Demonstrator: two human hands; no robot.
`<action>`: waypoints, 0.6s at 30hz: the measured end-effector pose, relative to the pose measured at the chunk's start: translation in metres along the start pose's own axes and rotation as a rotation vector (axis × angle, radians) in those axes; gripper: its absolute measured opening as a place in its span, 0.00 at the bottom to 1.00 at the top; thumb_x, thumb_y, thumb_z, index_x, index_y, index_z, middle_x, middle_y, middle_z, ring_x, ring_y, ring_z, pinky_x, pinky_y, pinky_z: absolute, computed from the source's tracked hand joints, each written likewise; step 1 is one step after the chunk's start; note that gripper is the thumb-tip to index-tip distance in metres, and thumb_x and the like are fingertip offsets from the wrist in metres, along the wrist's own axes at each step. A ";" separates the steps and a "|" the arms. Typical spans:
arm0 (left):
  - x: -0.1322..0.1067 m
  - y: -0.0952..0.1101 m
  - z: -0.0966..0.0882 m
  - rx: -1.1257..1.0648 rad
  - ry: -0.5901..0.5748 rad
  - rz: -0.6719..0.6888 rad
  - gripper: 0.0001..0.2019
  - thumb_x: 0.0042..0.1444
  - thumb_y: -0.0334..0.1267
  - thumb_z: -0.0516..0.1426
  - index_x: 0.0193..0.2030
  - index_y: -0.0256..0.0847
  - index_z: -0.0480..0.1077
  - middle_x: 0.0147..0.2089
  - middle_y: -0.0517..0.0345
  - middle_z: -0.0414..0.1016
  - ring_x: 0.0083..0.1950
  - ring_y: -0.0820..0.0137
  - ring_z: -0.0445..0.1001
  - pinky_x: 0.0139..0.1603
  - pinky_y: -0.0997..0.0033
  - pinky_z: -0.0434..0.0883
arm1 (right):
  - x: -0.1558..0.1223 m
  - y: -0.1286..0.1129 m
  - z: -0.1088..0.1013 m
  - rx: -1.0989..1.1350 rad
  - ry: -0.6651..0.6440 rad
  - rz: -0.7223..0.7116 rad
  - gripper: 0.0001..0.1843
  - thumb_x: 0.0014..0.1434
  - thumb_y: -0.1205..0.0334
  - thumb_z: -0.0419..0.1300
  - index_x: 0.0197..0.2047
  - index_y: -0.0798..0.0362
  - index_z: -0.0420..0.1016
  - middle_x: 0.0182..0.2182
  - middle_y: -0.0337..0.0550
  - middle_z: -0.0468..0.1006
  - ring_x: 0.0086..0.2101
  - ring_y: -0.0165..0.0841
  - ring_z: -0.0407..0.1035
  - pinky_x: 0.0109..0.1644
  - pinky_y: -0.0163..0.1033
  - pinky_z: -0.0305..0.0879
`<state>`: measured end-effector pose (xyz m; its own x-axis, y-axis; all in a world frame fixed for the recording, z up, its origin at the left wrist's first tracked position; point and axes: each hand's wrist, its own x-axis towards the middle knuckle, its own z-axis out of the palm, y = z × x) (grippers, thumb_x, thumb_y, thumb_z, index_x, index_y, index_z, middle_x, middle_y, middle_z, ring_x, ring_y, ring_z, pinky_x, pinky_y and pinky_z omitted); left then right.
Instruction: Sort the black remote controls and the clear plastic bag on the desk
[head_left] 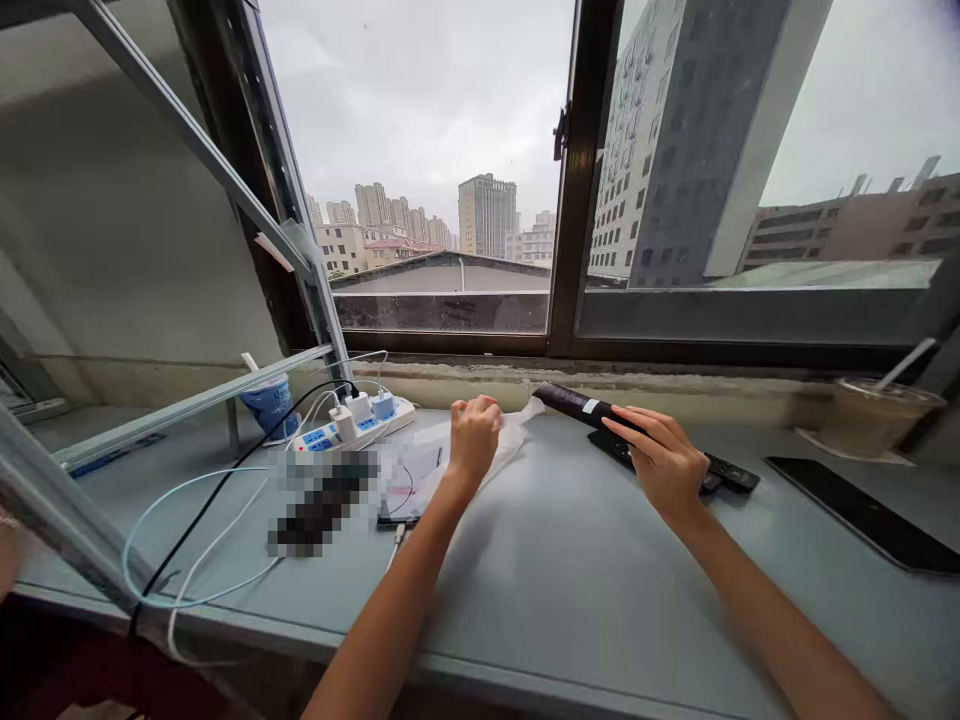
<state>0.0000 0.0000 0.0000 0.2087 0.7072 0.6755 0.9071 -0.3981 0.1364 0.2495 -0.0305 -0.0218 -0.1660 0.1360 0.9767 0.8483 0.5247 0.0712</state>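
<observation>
My left hand [474, 440] is closed, its fingers curled on a thin translucent plastic bag [511, 432] above the table. The plastic stretches right to the far end of a long black remote-shaped item [568, 402] with a small white label. My right hand [667, 462] grips this item, thumb below and fingers along its top. Its front is turned away, so I cannot tell its exact kind. Beneath my right hand lie black remote controls [733, 473], partly covered by the hand.
On the left, a power strip [397, 416] carries several plugs and cables near a blue cup [271, 408]. A phone [394, 518] lies by my left forearm. To the right are a black tablet-like slab [862, 510] and a drink cup [874, 420]. A metal frame [202, 400] crosses the left side.
</observation>
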 end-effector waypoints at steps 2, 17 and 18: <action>0.000 -0.003 0.000 -0.036 0.019 -0.013 0.10 0.53 0.24 0.48 0.31 0.41 0.66 0.44 0.58 0.72 0.44 0.70 0.69 0.51 0.64 0.54 | 0.000 -0.001 -0.005 0.022 0.063 0.004 0.18 0.57 0.72 0.54 0.43 0.40 0.76 0.41 0.33 0.78 0.44 0.31 0.70 0.45 0.36 0.69; -0.013 -0.005 0.017 -0.005 -0.201 0.049 0.17 0.48 0.40 0.57 0.47 0.44 0.67 0.44 0.55 0.68 0.49 0.63 0.64 0.55 0.62 0.54 | 0.001 -0.022 0.005 0.577 0.111 1.249 0.27 0.45 0.50 0.63 0.47 0.53 0.70 0.19 0.34 0.66 0.16 0.26 0.60 0.15 0.31 0.54; -0.014 -0.003 0.018 -0.004 -0.213 0.052 0.14 0.50 0.39 0.56 0.45 0.44 0.69 0.44 0.55 0.69 0.48 0.65 0.65 0.55 0.63 0.54 | 0.000 -0.020 0.006 0.587 0.129 1.303 0.26 0.43 0.51 0.63 0.46 0.53 0.71 0.19 0.34 0.66 0.17 0.26 0.60 0.15 0.31 0.53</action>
<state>0.0010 0.0020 -0.0226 0.3284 0.7926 0.5138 0.8916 -0.4397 0.1085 0.2293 -0.0358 -0.0242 0.6271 0.7216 0.2934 0.0263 0.3569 -0.9338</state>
